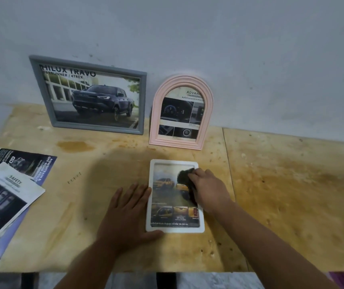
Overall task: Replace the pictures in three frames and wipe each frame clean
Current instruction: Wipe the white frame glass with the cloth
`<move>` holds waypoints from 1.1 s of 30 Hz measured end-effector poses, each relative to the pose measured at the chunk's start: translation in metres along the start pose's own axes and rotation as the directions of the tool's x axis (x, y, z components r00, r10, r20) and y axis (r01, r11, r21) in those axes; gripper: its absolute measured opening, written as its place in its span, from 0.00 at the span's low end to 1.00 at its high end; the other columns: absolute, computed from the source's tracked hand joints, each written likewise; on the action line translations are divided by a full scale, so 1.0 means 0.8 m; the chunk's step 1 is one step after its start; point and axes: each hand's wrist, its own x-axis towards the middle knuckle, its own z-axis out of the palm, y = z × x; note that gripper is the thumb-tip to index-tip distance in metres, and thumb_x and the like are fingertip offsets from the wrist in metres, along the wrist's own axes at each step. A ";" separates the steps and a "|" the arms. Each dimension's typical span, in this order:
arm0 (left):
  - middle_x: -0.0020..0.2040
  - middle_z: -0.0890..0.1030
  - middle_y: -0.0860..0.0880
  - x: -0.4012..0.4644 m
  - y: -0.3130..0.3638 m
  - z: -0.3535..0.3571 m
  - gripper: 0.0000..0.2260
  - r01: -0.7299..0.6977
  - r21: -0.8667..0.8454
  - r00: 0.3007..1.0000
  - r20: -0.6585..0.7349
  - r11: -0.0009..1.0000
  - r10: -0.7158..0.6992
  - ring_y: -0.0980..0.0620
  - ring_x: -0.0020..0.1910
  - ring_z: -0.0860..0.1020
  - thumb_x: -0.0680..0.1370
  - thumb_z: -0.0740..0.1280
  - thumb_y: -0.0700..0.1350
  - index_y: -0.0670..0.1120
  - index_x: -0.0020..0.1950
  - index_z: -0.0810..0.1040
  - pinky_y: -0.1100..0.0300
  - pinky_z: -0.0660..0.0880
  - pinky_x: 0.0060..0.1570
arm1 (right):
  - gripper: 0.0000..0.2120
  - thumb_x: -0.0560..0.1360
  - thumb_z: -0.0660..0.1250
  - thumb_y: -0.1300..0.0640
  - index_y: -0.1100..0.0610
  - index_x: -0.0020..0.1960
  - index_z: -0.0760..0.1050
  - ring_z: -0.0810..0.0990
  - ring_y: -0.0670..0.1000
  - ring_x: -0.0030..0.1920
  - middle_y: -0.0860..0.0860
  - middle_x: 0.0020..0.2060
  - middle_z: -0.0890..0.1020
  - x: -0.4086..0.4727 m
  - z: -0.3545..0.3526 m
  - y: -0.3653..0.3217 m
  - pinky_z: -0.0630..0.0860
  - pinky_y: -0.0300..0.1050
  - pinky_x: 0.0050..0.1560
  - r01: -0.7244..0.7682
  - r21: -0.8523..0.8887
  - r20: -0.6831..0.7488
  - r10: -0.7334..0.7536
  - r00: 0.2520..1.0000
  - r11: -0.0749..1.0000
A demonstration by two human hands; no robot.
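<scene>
A white frame (175, 230) with a picture of yellow trucks lies flat on the wooden table (281, 195). My right hand (208, 188) holds a black cloth (184, 180) against the upper right of its glass. My left hand (129, 211) lies flat with straight fingers beside the frame's left edge, thumb at its lower left corner. A grey frame (35, 84) with a dark pickup picture leans on the wall at the back left. A pink arched frame (156, 113) with a brochure page stands to its right.
Loose brochure pages (8, 190) lie spread at the table's left edge. The grey wall (250, 49) rises right behind the frames. The table's front edge runs along the bottom of the view.
</scene>
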 end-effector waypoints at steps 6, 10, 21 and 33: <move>0.80 0.65 0.48 0.002 -0.002 0.000 0.52 0.008 0.020 1.000 -0.025 1.000 -0.008 0.47 0.81 0.59 0.68 0.55 0.82 0.47 0.80 0.65 0.37 0.58 0.76 | 0.21 0.76 0.64 0.54 0.50 0.69 0.77 0.77 0.54 0.62 0.47 0.63 0.78 -0.109 0.017 -0.017 0.81 0.51 0.53 0.123 0.217 0.081 -0.144 0.986 0.968; 0.82 0.62 0.49 0.000 -0.001 -0.001 0.53 0.018 0.021 1.000 0.020 1.000 -0.018 0.48 0.82 0.55 0.67 0.53 0.83 0.48 0.81 0.62 0.38 0.54 0.78 | 0.20 0.78 0.64 0.59 0.50 0.69 0.78 0.77 0.50 0.63 0.47 0.65 0.80 -0.103 -0.010 -0.004 0.77 0.46 0.60 0.113 0.451 0.227 -0.236 0.945 0.885; 0.82 0.60 0.49 -0.001 0.001 -0.005 0.54 0.018 0.004 0.999 0.030 1.000 -0.018 0.48 0.83 0.53 0.67 0.53 0.83 0.48 0.82 0.60 0.37 0.53 0.78 | 0.16 0.79 0.64 0.55 0.52 0.65 0.78 0.77 0.55 0.57 0.49 0.59 0.77 -0.080 -0.006 -0.009 0.78 0.50 0.43 0.189 0.054 0.146 -0.195 0.970 0.981; 0.81 0.64 0.47 0.001 -0.001 0.002 0.52 -0.009 -0.003 1.000 -0.020 1.000 0.009 0.46 0.82 0.58 0.67 0.61 0.79 0.47 0.81 0.64 0.36 0.55 0.76 | 0.18 0.74 0.65 0.57 0.51 0.63 0.80 0.78 0.52 0.56 0.48 0.56 0.79 -0.090 0.037 -0.116 0.80 0.47 0.51 0.126 0.463 -0.017 -0.133 0.991 0.877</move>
